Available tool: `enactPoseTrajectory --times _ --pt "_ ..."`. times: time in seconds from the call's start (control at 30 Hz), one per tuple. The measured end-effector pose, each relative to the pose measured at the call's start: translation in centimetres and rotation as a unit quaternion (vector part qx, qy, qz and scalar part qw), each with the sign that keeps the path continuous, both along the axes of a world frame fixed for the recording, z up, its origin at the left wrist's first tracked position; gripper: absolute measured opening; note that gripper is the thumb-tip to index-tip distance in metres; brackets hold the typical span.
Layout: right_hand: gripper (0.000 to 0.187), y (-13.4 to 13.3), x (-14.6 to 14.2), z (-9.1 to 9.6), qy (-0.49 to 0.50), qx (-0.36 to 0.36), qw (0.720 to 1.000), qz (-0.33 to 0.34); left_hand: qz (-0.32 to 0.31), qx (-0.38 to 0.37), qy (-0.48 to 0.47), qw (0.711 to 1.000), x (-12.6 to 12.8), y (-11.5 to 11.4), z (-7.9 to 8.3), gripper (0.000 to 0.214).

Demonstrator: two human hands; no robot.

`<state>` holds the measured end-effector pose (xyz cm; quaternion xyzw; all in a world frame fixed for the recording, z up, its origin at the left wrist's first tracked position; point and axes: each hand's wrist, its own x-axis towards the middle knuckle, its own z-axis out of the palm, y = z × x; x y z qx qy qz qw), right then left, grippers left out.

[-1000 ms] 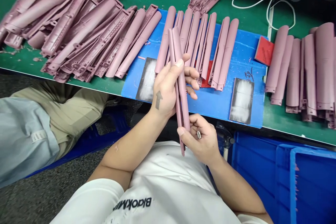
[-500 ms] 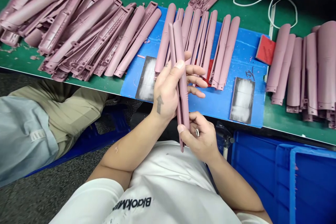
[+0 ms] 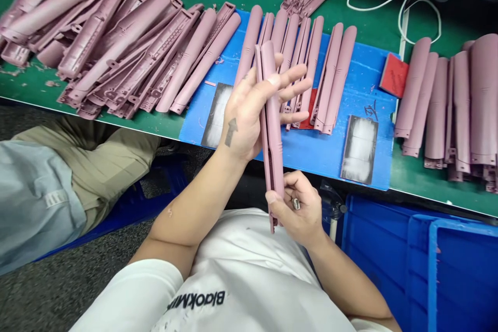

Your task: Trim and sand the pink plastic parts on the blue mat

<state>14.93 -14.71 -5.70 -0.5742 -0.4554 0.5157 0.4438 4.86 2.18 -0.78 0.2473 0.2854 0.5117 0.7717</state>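
A long pink plastic casing (image 3: 275, 140), shaped like a hair straightener's, stands nearly upright in front of my body. A dark lengthwise gap parts its two halves. My left hand (image 3: 252, 109) grips it between thumb and palm around the upper half, its fingers stretched out beyond the right side. At the lower end my right hand (image 3: 298, 210) pinches the casing, thumb on its face and fingers curled behind. A small shiny metal tip (image 3: 295, 203) pokes out from those curled fingers; the rest of it is hidden.
Behind the hands, a row of pink casings (image 3: 342, 78) lies on a blue sheet (image 3: 361, 62) with dark sanding blocks (image 3: 360, 148). A pile of pink shells (image 3: 128, 46) is at left, more casings (image 3: 462, 109) at right. Blue crates (image 3: 462, 228) stand lower right; a person's leg (image 3: 93, 161) is left.
The casing has shifted slightly down and to the right. My left hand has turned a little, its fingers moving up and spreading. My right hand stays at the lower end.
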Motion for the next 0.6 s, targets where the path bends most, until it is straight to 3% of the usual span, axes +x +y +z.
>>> enactPoseTrajectory --times 0.17,0.3,0.6 --pt "0.03 -0.3 -0.6 0.1 0.006 -0.004 1.0 0.008 -0.008 -0.003 -0.004 1.0 -0.2 1.0 0.3 0.018" --pt "0.034 -0.2 -0.5 0.2 0.004 -0.003 1.0 0.027 -0.029 0.041 -0.022 0.999 -0.3 0.3 0.2 0.02" --pt "0.023 -1.0 -0.6 0.5 0.036 -0.01 0.995 0.096 -0.066 0.035 -0.032 0.997 -0.9 0.0 -0.8 0.014"
